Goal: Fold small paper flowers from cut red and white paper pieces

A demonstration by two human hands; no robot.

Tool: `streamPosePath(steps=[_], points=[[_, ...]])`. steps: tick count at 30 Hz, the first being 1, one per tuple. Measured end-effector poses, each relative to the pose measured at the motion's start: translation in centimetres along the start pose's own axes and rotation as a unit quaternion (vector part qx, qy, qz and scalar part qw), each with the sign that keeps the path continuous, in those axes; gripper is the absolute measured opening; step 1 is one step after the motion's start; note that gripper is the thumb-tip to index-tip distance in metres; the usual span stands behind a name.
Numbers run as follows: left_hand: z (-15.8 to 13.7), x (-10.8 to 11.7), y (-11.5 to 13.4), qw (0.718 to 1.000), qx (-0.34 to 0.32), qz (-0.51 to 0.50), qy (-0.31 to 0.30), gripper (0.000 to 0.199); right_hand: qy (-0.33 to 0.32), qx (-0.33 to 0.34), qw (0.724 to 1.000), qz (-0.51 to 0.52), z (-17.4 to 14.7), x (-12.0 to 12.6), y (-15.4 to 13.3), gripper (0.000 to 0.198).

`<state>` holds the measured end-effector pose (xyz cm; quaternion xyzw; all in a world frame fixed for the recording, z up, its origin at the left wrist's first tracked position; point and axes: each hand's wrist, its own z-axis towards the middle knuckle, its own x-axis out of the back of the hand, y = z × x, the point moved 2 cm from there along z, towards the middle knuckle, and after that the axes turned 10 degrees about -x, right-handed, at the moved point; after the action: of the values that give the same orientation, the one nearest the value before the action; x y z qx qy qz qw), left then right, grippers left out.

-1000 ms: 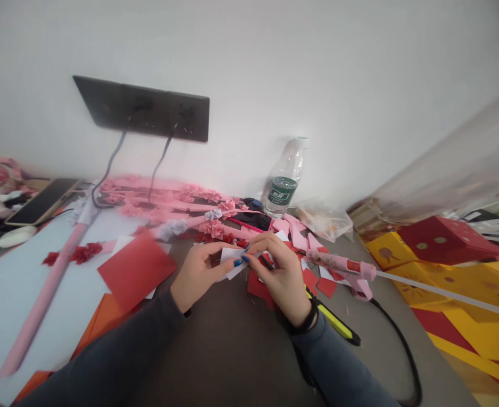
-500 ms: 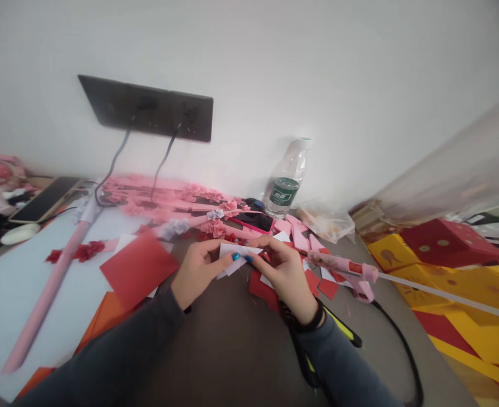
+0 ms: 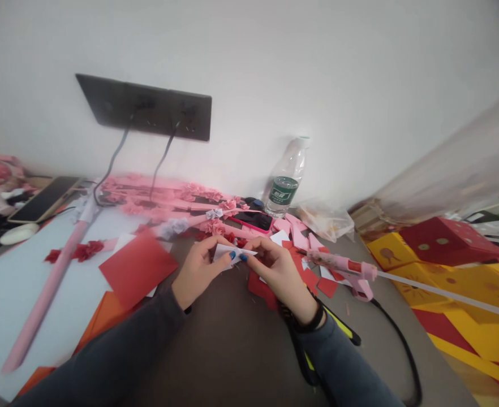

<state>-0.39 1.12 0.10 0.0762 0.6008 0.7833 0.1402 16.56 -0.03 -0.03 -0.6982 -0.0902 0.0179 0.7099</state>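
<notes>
Between my two hands I hold a small folded piece of white paper (image 3: pixel 224 252) above the grey table. My left hand (image 3: pixel 201 268) pinches its left part, thumb in front and fingers behind. My right hand (image 3: pixel 281 274) grips the right end the same way, its thumb tip close to the left one. Creases run toward the middle of the paper. Beyond the hands lie pink paper flowers (image 3: pixel 213 228) on rolled stems. A red paper square (image 3: pixel 137 268) rests left of my left hand. Small red and white paper pieces are scattered beside my right hand.
A pink glue gun (image 3: pixel 338 264) with a long glue stick lies at right. A water bottle (image 3: pixel 284 183) stands by the wall. Yellow-and-black cutters (image 3: pixel 343 328) lie under my right forearm. A pink paper tube (image 3: pixel 48 302) crosses white sheets at left. Yellow boxes (image 3: pixel 440 282) stand far right.
The folded paper has tilted and shows a narrower face, and less of it hangs below my left thumb. Both hands stay nearly in place, still pinching it.
</notes>
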Motion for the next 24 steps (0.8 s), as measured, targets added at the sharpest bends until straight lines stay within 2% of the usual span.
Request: streamPosePath(steps=[8,12,17,21,24], points=[[-0.1,0.3,-0.2,0.998,0.002,0.065,-0.026,0.02,-0.039,-0.03,0.997,-0.06,-0.4,-0.3,-0.4,0.016],[-0.1,0.3,-0.1,0.999,0.012,0.032,-0.02,0.022,-0.036,-0.015,0.995,-0.097,-0.5,-0.2,-0.7,0.02],[0.1,0.4,-0.2,1.0,0.015,0.003,0.011,0.019,-0.046,-0.029,0.997,-0.054,-0.6,-0.2,-0.9,0.027],[0.0,0.3,-0.2,0.999,0.023,0.018,-0.023,0.015,-0.08,-0.052,0.993,-0.075,-0.8,-0.6,-1.1,0.031],[-0.1,0.1,-0.1,0.999,0.02,0.017,-0.02,0.018,-0.082,-0.033,0.992,-0.089,-0.7,-0.6,-1.1,0.036]])
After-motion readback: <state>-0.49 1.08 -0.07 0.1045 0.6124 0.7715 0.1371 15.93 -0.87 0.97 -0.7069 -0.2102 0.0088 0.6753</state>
